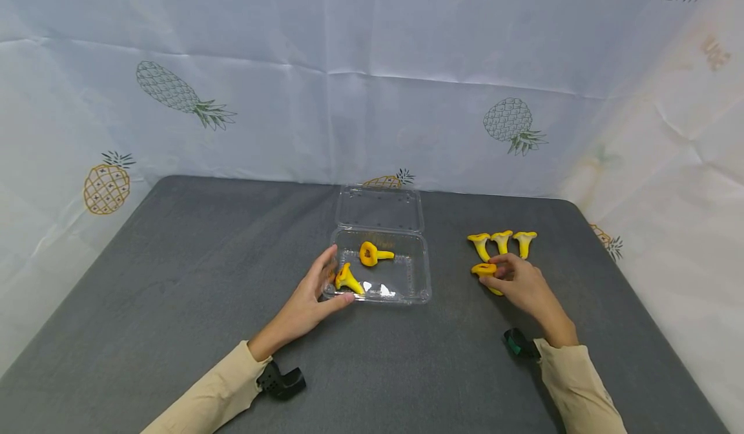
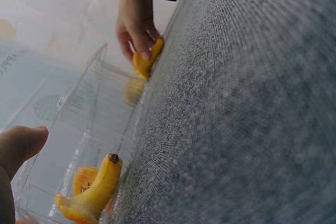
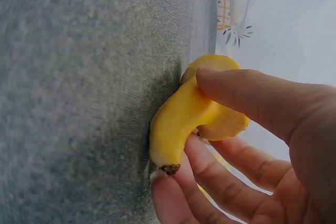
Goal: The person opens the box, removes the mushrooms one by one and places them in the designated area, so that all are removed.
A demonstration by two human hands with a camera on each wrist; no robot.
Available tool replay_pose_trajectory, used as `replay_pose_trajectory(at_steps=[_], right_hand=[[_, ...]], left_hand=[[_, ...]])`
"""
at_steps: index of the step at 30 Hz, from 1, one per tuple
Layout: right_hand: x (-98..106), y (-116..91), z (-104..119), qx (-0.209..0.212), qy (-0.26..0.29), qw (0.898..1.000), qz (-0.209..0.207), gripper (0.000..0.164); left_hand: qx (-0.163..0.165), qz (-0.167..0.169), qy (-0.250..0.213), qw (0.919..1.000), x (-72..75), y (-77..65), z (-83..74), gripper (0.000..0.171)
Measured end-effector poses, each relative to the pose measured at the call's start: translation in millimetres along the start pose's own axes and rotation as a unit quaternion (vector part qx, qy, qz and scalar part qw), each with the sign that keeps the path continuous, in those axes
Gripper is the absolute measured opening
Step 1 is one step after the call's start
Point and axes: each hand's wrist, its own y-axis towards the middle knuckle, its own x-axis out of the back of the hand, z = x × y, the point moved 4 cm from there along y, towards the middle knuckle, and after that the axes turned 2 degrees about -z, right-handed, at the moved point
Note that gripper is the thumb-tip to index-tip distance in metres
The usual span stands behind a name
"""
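Mushroom (image 3: pixel 176 121) sits pinched in right hand (image 1: pixel 525 290); left hand (image 1: pixel 305 305), spread, touches clear box (image 1: pixel 408 279).

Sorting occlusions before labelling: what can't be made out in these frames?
Head: part of the gripped chanterelle, covered by the right hand.
Left wrist: most of the left hand, cut off by the left edge.
Left wrist: the yellow shape below the right hand, too blurred to count chanterelles.
Right wrist: the yellow patch behind the right hand, mostly covered by its fingers.

Curtained workspace: pineapple-print cloth (image 1: pixel 325 124) around grey table (image 1: pixel 407 369)
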Motion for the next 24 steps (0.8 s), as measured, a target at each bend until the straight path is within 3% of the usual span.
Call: replay_pose_trajectory(at_steps=[24], right_hand=[[16.5,-9.0,13.7,0.007,-0.012,1.0,-0.001,0.049]], left_hand=[[-0.008,-0.002,0.0,1.0,-0.2,0.5,0.8,0.092]])
